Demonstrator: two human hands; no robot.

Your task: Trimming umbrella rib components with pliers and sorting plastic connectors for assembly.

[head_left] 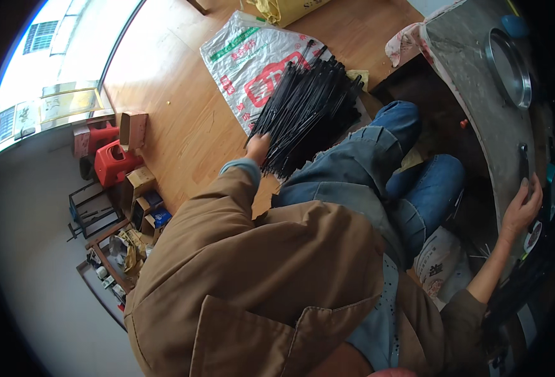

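The left hand [258,149] reaches forward and out at the end of a nearly straight arm, wrist low, its fingers bent in against the near ends of a heap of thin black sticks [318,103]; the sticks hide the fingertips, so whether it grips any is unclear. The right hand [521,207] is raised out to the side, forearm bare below a pushed-up sleeve, thumb and fingers loosely parted with nothing visible in its grasp, the tips just beside a small dark tool [523,160] on a table [463,47]. The sticks are slim, straight and faintly glossy, fanned in a loose pile on a crinkled white plastic sack [227,56] with red and green print, spread over smooth wood-grain flooring [171,75]. Next to the pile are the person's legs in blue denim jeans [437,182], and behind them a brown cloth jacket [246,264] hangs in soft folds. The table's top is dull grey with a curved-looking edge, and a round, shallow, shiny metal pan [510,66] sits on it. Farther left stand a red plastic stool [115,162] and a square-cornered cardboard box [140,180]; a yellow sack [293,9] lies beyond the white one.
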